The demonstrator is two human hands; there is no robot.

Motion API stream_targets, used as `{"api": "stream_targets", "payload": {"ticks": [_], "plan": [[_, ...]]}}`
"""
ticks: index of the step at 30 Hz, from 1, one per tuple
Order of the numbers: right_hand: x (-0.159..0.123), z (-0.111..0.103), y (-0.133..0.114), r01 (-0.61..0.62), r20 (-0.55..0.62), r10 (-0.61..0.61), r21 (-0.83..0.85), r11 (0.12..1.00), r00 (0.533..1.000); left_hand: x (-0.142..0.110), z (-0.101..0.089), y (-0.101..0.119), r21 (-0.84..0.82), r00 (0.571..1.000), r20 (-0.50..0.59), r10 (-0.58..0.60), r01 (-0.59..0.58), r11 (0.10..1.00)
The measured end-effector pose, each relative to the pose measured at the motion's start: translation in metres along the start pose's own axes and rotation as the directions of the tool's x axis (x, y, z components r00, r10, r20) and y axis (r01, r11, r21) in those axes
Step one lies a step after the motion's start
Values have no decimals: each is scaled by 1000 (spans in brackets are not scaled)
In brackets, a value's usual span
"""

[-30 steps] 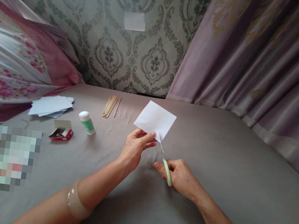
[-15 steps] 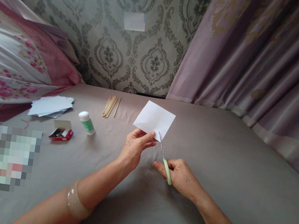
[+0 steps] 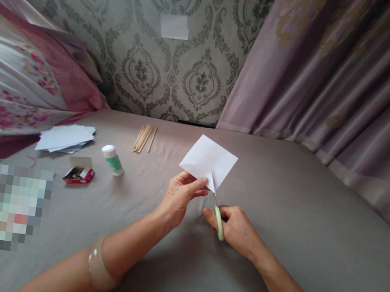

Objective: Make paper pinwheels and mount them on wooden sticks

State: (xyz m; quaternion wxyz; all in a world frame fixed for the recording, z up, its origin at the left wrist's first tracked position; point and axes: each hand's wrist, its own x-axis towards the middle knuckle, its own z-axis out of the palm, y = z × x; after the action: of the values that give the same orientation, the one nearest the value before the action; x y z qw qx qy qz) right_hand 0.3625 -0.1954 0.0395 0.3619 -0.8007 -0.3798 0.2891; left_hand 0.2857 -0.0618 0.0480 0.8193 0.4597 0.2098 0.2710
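Between my two hands, raised over the grey cloth [image 3: 305, 190], is the white paper [image 3: 207, 160], tilted, with a slit or crease running inward from its near edge. My left hand [image 3: 180, 194] has it pinched shut at that edge, thumb on top and fingers underneath, with no gap beyond the sheet's thickness. My right hand [image 3: 238, 225] is curled around the pale green handle of the scissors [image 3: 219, 223], whose metal reaches the near corner beside my left thumb. How far apart the blades stand I cannot tell, as the sheet hides part of them.

Most of the sheet has nothing under it, so I judge it could droop or swing as the blades press, and the cut would wander. If I pinch too lightly, the paper could twist off line; blunt blades, or ones closing at a slant, might fold or tear it instead. My left fingers under the edge are close enough to the metal to be nicked, since I can't see them well from above.

Farther out on the left stands a glue stick [image 3: 113, 161], with a small open red box [image 3: 79, 175] beside it. Beyond the glue stick lie some thin wooden sticks [image 3: 142, 139], and farther left is a loose pile of white sheets [image 3: 66, 137].
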Motion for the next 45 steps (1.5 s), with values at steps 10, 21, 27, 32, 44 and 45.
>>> {"api": "stream_targets", "payload": {"ticks": [10,21,27,32,44,45], "plan": [[2,4,4,-4,-61,4,-1,1000,998,0,1,0,-10,1000,-27,-1,1,1000],[1,4,3,5,-84,-6,-9,1000,996,1,0,0,-13,1000,-27,-2,2,1000],[1,4,3,-5,-88,4,-14,1000,996,1,0,0,-18,1000,-31,-2,1,1000],[2,5,5,7,-84,-8,-15,1000,996,2,0,0,-20,999,-34,-10,9,1000],[-3,-2,1,92,137,-85,-45,995,987,8,-6,5,-15,997,-64,35,-36,999],[-4,-5,-1,112,122,-108,-23,993,987,11,-8,8,-18,995,-85,54,-56,998]]}}
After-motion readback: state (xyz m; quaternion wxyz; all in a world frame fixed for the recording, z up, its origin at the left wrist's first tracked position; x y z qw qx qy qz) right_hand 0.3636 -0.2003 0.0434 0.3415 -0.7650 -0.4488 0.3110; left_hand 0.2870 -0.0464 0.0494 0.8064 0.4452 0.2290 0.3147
